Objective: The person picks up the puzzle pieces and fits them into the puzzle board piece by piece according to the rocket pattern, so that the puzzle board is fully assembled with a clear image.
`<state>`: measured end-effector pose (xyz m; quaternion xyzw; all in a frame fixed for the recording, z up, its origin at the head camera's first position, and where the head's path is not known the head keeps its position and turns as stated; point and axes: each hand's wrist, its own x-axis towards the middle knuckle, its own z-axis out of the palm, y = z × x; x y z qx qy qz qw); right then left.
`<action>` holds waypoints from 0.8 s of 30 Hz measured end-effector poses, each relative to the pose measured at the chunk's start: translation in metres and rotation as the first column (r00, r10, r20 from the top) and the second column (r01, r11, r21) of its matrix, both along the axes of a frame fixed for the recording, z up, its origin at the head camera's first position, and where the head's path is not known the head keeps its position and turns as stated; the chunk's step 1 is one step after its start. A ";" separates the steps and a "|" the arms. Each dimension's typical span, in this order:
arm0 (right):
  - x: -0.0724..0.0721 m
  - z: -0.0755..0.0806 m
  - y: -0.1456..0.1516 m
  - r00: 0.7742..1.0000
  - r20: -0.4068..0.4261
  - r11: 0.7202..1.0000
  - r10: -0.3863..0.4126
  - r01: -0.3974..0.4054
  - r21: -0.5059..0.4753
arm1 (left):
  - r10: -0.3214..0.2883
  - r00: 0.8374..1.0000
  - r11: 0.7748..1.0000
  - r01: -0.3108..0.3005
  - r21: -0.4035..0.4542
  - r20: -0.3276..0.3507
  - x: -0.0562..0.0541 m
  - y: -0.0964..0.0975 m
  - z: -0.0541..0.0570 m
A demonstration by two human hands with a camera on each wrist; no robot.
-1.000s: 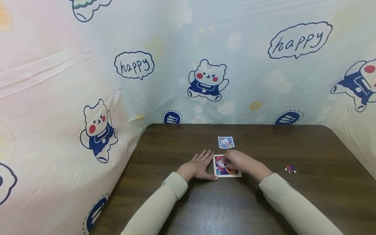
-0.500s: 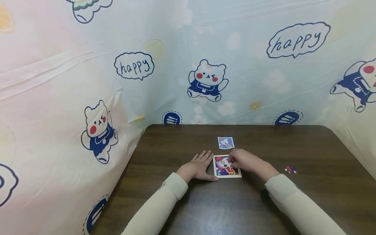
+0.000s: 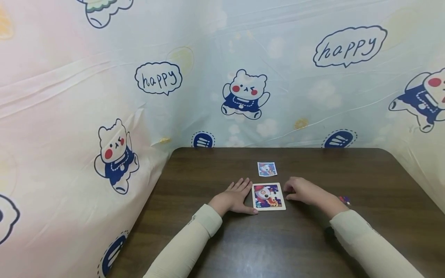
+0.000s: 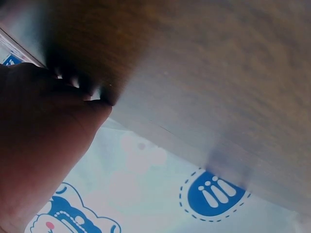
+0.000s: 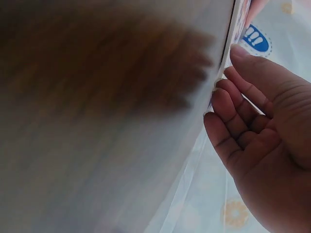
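Note:
A small jigsaw puzzle (image 3: pixel 265 195) in a white-bordered tray lies on the brown table, with a cartoon picture in purple, red and white. My left hand (image 3: pixel 235 197) rests along its left side, fingers spread; the thumb reaches the tray's lower left corner. Just off the right border is my right hand (image 3: pixel 300 190), its fingers loosely bent. In the right wrist view that hand (image 5: pixel 262 126) shows its thumb apart from the fingers and nothing between them. Farther right, small purple and red puzzle pieces (image 3: pixel 344 200) lie partly behind the right forearm.
Behind the puzzle lies a small picture card (image 3: pixel 267 169) with a similar cartoon design. The wooden table (image 3: pixel 208 162) ends at a cloth backdrop (image 3: pixel 288 96) printed with bears and "happy" bubbles, which also hangs along the left side.
My right hand has moved right, off the puzzle's picture to beside its right border, uncovering the picture. Its forearm now partly covers the loose pieces. My left hand has stayed in place.

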<state>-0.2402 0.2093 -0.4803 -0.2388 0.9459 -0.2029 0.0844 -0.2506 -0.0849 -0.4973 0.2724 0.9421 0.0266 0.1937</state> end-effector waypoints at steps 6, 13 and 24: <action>0.007 0.000 0.029 0.999 -0.048 1.000 0.011 -0.011 -0.011 | 0.001 1.000 1.000 -0.001 0.001 0.007 -0.001 0.000 0.000; 0.020 0.002 0.064 0.995 -0.097 1.000 0.029 -0.029 -0.006 | -0.001 1.000 1.000 0.001 0.001 0.007 0.000 0.000 0.002; 0.038 0.005 0.112 0.988 -0.150 0.998 0.049 -0.042 0.047 | -0.002 1.000 1.000 0.002 0.016 0.005 0.002 -0.001 0.005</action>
